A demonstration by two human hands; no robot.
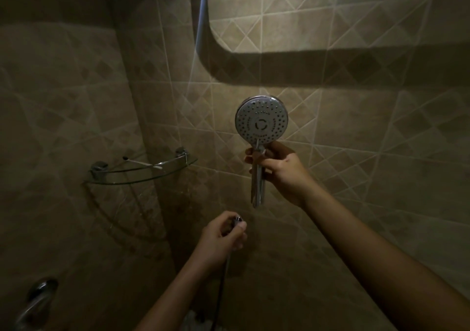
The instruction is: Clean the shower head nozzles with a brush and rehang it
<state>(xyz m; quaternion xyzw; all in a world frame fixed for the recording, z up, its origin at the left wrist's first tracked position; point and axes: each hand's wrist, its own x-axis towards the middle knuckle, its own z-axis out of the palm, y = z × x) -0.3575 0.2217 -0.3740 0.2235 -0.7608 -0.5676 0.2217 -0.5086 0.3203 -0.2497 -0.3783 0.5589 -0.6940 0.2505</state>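
Against a dim, brown tiled shower wall (pixel 356 127), seen from the head camera looking forward and down, a person is holding a chrome shower head (pixel 262 120) upright in the right hand (pixel 282 170). That hand is closing around the upper part of the handle, just under the round face, and the face with its rings of small nozzles is turning toward the camera. The lower end of the handle is hanging free below the fingers, with nothing attached to it.

Nearer and lower, the left hand (pixel 223 234) is gripping the metal end fitting of a hose (pixel 222 287), pinching it between thumb and fingers just below the handle's end without touching it. The dark hose is dropping from the hand toward the bottom edge, where it is running out of view.

On the left, in the corner, a curved glass shelf (pixel 142 175) with a metal rail is sitting on two chrome brackets. A thin white brush (pixel 142 163) with a dark tip is lying on it, well apart from both hands; its bristles are too small and dark to make out.

At the bottom left a chrome tap fitting (pixel 38 300) is showing only partly, blurred in shadow and cut off by the edge. At the top a pale blue vertical strip (pixel 202 7) is running down the wall, and it is unclear what it is. A broad dark curved shadow is crossing the upper wall to its right. Something pale at the bottom centre is too dark to identify.
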